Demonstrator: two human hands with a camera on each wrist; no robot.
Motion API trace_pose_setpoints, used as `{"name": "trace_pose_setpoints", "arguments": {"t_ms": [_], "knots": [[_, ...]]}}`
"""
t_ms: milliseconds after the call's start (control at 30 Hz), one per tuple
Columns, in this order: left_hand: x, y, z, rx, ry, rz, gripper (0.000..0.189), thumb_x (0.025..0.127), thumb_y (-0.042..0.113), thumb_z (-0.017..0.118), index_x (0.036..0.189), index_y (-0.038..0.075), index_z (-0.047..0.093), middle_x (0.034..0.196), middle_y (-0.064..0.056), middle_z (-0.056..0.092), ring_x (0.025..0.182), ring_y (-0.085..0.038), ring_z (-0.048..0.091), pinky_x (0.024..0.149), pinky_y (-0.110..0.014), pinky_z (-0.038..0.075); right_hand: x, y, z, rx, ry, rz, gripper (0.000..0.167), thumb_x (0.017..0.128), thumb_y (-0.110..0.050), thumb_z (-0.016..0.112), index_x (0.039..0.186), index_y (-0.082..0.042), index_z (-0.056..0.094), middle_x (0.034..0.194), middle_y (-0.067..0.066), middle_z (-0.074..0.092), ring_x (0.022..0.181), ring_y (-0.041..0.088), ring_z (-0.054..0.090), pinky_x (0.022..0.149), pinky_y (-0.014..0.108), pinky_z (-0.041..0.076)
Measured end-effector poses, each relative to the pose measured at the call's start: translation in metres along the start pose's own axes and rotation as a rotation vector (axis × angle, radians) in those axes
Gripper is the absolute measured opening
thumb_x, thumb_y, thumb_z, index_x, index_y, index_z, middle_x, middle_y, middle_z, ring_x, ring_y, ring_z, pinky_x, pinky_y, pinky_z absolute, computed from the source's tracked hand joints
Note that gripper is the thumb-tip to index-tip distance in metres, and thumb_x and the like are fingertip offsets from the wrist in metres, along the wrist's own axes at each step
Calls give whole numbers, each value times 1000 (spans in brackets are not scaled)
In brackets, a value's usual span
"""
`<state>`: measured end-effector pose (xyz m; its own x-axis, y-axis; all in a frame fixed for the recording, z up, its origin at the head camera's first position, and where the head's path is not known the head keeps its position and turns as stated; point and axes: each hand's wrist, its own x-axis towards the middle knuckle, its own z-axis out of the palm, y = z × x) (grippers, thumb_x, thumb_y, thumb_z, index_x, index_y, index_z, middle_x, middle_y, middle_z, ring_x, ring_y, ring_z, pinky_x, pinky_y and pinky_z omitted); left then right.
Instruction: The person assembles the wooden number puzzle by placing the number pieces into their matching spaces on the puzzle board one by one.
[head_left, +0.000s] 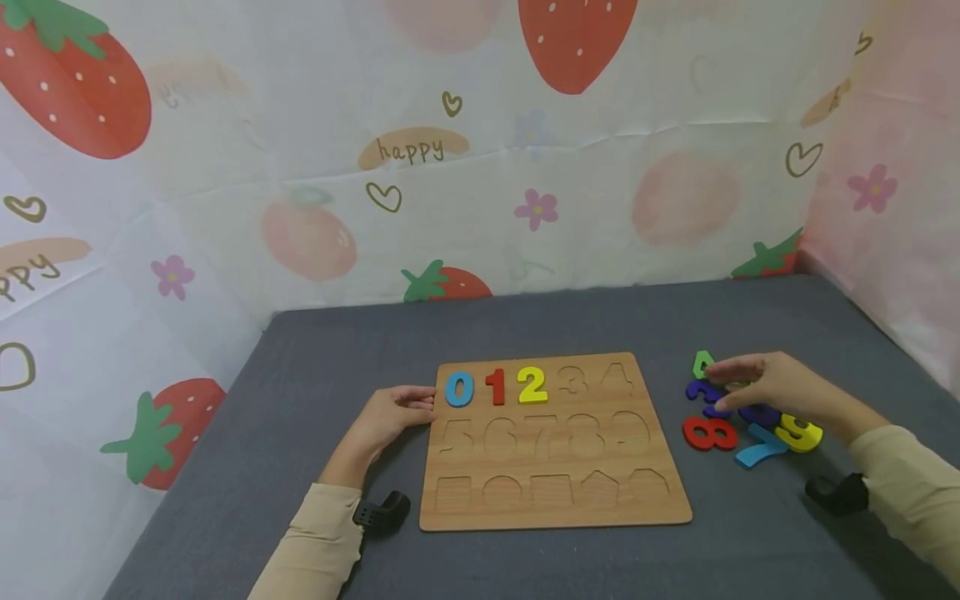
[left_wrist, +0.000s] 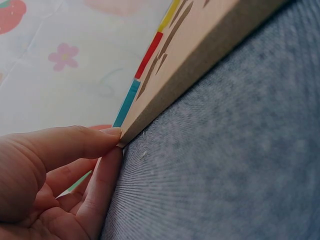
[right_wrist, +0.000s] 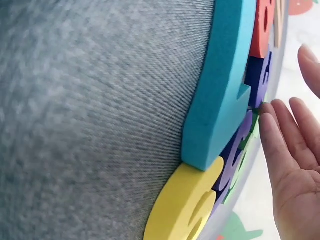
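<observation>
A wooden number puzzle board [head_left: 517,458] lies flat, with a blue 0 [head_left: 459,389], a red 1 [head_left: 496,387] and a yellow 2 [head_left: 532,386] in its top row. My left hand [head_left: 386,421] pinches the board's left edge near the 0, thumb on top in the left wrist view. Beyond the board's right side, my right hand [head_left: 791,387] hovers over loose number pieces, its fingers relaxed and apart with nothing between them. Closest to its fingertips are a green 4 [head_left: 702,364] and a purple 3 [head_left: 703,391]; the hand partly hides the pile.
Also in the pile are a red 8 [head_left: 709,434], a light blue 7 [head_left: 761,447], a yellow piece [head_left: 799,434] and a dark purple piece [head_left: 761,415]. A grey cloth [head_left: 360,342] covers the table; a printed curtain [head_left: 487,225] hangs behind.
</observation>
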<state>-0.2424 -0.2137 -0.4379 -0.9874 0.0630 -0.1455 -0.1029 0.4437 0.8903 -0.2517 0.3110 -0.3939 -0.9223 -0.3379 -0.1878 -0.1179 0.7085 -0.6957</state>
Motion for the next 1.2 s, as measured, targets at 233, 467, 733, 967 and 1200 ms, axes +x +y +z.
{"name": "trace_pose_setpoints", "arguments": {"t_ms": [233,467,733,967,1200], "knots": [[0,1,0,-1,-6,-3,42,90,5,70,132,1,63,119,-17,71,109,-21,68,100,-41,52,3,0,2,6,-20,7,71,86,-32,78,140,6,51,139,28,56,126,43,56,98,46,53],[0,2,0,-1,-7,-6,43,90,5,70,132,0,63,119,-17,71,109,-21,68,100,-40,52,4,-1,3,-25,-47,3,74,80,-33,83,137,5,55,139,29,56,127,46,55,99,51,51],[0,2,1,-5,-7,-11,43,90,5,71,131,1,63,119,-17,71,109,-21,67,100,-40,52,5,0,2,-24,-108,2,74,78,-19,85,139,8,52,143,33,48,129,49,51,95,44,54],[1,3,0,-2,4,-19,44,89,3,70,133,1,62,124,-17,68,106,-17,68,100,-37,52,7,-2,1,-33,-127,-5,76,77,-15,85,140,8,50,144,34,47,129,50,51,92,42,56],[0,1,0,3,0,-6,44,90,5,71,133,0,62,125,-18,68,108,-17,67,100,-38,52,9,-3,2,-59,-101,9,72,79,-25,83,140,2,54,139,30,55,126,46,54,96,50,53]]}}
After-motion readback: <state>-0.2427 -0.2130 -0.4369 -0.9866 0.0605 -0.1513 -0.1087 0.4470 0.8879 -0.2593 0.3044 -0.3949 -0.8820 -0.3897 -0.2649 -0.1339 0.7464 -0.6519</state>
